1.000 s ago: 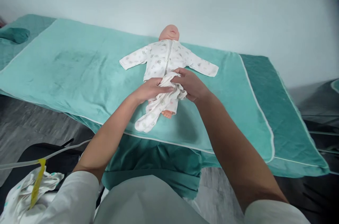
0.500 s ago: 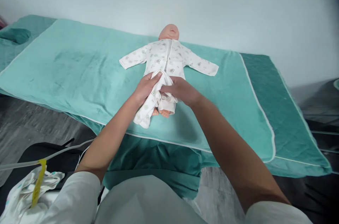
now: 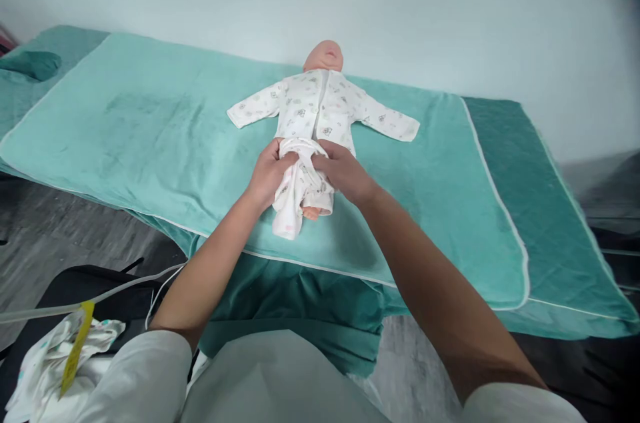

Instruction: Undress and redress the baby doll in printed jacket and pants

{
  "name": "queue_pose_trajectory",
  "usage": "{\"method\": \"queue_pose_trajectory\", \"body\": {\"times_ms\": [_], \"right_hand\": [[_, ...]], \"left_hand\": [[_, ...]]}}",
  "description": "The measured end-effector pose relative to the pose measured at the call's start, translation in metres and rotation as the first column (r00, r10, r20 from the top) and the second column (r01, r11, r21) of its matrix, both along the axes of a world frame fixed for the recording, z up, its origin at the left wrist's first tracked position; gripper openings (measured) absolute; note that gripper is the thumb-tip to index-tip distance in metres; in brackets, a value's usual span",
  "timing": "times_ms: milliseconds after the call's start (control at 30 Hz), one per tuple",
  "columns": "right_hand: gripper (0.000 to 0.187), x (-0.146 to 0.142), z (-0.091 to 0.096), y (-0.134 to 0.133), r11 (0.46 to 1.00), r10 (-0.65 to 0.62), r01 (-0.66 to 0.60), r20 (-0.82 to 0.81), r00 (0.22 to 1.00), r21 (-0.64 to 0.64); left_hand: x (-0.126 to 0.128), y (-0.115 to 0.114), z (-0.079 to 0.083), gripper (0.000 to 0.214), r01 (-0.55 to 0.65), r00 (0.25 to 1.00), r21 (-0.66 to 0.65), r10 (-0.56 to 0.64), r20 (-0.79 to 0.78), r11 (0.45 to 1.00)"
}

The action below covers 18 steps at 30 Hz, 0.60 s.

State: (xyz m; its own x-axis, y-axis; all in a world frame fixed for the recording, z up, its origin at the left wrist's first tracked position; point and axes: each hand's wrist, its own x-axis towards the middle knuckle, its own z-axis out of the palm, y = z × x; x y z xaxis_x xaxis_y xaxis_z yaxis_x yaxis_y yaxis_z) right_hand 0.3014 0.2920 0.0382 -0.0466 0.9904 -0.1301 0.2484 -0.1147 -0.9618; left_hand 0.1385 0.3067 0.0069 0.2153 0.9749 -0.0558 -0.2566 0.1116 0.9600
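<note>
A baby doll (image 3: 323, 56) lies on its back on a teal towel (image 3: 150, 136), dressed in a white printed top (image 3: 315, 106) with both sleeves spread out. My left hand (image 3: 267, 173) and my right hand (image 3: 340, 169) grip the white printed trousers (image 3: 295, 193) at the doll's waist, one hand on each side. The trousers are bunched between my fingers. One trouser leg hangs down empty toward me, and a bare doll foot (image 3: 311, 212) pokes out beside it.
The towel covers a darker green padded table (image 3: 560, 209) against a pale wall. A green cushion (image 3: 30, 64) lies at the far left. Near my left elbow lie a crumpled white cloth (image 3: 45, 359), a yellow tag (image 3: 75, 346) and a clear tube (image 3: 100, 289).
Both hands moved up from the doll's thighs to its waist, pulling the trousers higher. The loose trouser leg swung from pointing left to hanging straight down.
</note>
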Motion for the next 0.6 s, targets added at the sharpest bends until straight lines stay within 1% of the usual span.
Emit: {"method": "queue_pose_trajectory", "body": {"times_ms": [67,133,167,200,233,300,367,433,533,600], "right_hand": [[0.023,0.0,0.003,-0.004,0.992,0.127,-0.127,-0.01,0.992,0.018],[0.028,0.001,0.005,-0.008,0.969,0.245,-0.245,0.017,0.969,0.03],[0.029,0.001,0.005,-0.009,0.959,0.281,-0.282,0.047,0.958,0.018],[0.027,0.002,0.005,-0.009,0.956,0.293,-0.294,0.078,0.953,-0.001],[0.026,0.002,0.005,-0.01,0.961,0.275,-0.275,0.097,0.957,-0.019],[0.025,0.004,0.003,-0.008,0.985,0.172,-0.169,0.061,0.983,-0.039],[0.025,0.006,-0.001,-0.004,0.998,0.051,-0.054,-0.071,0.996,-0.044],[0.023,0.007,-0.005,0.0,0.998,-0.033,0.022,-0.182,0.983,-0.062],[0.018,0.007,-0.009,0.003,0.994,-0.097,0.084,-0.206,0.974,-0.074],[0.016,0.005,-0.01,0.004,0.993,-0.103,0.091,-0.199,0.975,-0.071]], "left_hand": [[0.004,0.002,0.001,0.019,-0.051,0.999,0.012,0.051,-0.005,0.999],[0.006,0.004,0.002,0.016,-0.07,0.996,0.042,0.072,-0.056,0.997],[0.006,0.005,0.002,0.015,-0.074,0.993,0.058,0.078,-0.083,0.996],[0.006,0.005,0.001,0.014,-0.073,0.992,0.071,0.08,-0.1,0.995],[0.005,0.006,0.0,0.015,-0.069,0.992,0.079,0.077,-0.102,0.994],[0.002,0.007,-0.004,0.019,-0.029,0.996,0.074,0.035,-0.079,0.997],[-0.003,0.006,-0.007,0.027,0.051,0.996,0.057,-0.047,-0.069,0.997],[-0.008,0.005,-0.006,0.036,0.138,0.985,0.058,-0.131,-0.111,0.989],[-0.016,0.003,-0.002,0.047,0.259,0.951,0.094,-0.236,-0.202,0.961],[-0.018,0.002,0.0,0.047,0.326,0.93,0.082,-0.304,-0.209,0.942]]}}
